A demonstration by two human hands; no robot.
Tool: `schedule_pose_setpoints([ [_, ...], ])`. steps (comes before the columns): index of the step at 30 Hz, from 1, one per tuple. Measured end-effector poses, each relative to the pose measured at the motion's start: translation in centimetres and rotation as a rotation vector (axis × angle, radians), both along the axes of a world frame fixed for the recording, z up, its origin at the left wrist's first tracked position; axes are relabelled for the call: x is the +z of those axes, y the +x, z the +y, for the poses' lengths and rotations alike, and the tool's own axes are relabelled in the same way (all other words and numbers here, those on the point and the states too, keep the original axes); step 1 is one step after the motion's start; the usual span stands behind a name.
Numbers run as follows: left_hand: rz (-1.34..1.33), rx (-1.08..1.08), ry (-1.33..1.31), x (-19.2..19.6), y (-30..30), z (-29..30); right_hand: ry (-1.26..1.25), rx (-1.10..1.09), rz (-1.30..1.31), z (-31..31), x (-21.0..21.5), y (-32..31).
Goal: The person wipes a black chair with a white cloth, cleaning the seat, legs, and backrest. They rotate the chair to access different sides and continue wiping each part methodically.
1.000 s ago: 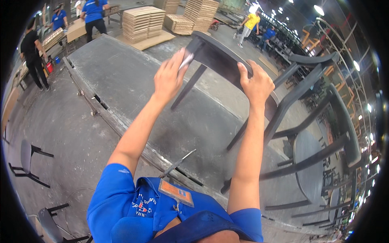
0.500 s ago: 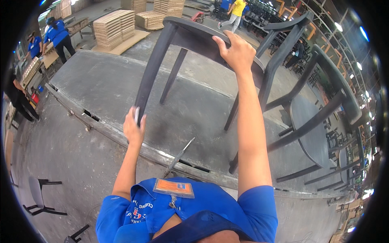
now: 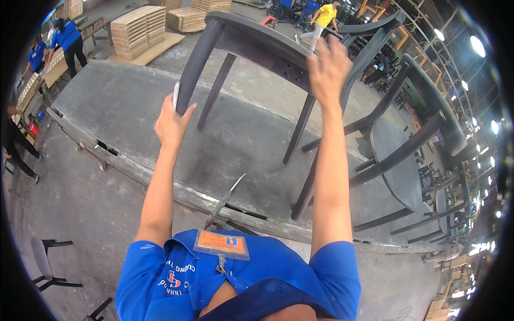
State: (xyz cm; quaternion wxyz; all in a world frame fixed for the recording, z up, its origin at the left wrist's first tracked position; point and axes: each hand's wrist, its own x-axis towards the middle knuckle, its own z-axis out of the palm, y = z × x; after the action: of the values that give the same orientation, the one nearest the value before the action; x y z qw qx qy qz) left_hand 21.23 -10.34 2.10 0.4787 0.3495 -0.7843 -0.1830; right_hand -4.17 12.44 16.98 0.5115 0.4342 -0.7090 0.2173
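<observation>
A dark wooden chair [image 3: 257,43] stands on the grey worktable [image 3: 123,101] in front of me. My left hand [image 3: 172,124] is closed around one of its legs, pressing a thin pale sheet [image 3: 175,95] to the wood. Whether that is sandpaper or cloth I cannot tell. My right hand [image 3: 329,69], slightly blurred, is raised beside the chair's right side with its fingers apart; contact with the frame is unclear. Small holes show in the rail near it. A slender tool with a pale tip [image 3: 227,195] lies across the table's near edge.
Another dark chair [image 3: 396,160] stands close on the right. A dark chair [image 3: 45,262] is on the floor at lower left. Wooden stacks [image 3: 136,35] stand beyond the table. Co-workers in blue [image 3: 67,40] are at far left; a person in yellow [image 3: 324,18] is at the back.
My left hand has slid up the chair leg with the pale sheet. The right hand has come off the chair's top edge and shifted right. The view has shifted slightly.
</observation>
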Motion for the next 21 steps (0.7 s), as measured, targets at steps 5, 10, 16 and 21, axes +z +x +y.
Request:
schedule_pose_setpoints([
  [5, -0.042, 0.148, -0.204, -9.2, 5.8, 0.8, -0.239, -0.09, -0.739, 8.8, -8.5, -0.2],
  [10, -0.07, 0.15, -0.179, -12.1, 7.0, 0.6, -0.293, -0.369, -0.77, 7.3, -7.1, -2.7],
  [16, -0.044, 0.188, -0.159, -11.8, 6.7, 0.9, -0.299, -0.51, -0.708, 4.6, -1.9, -6.3],
  [21, -0.103, 0.193, -0.123, -11.5, 6.5, 0.5, -0.214, -0.476, -0.608, 5.6, -5.3, -4.8],
])
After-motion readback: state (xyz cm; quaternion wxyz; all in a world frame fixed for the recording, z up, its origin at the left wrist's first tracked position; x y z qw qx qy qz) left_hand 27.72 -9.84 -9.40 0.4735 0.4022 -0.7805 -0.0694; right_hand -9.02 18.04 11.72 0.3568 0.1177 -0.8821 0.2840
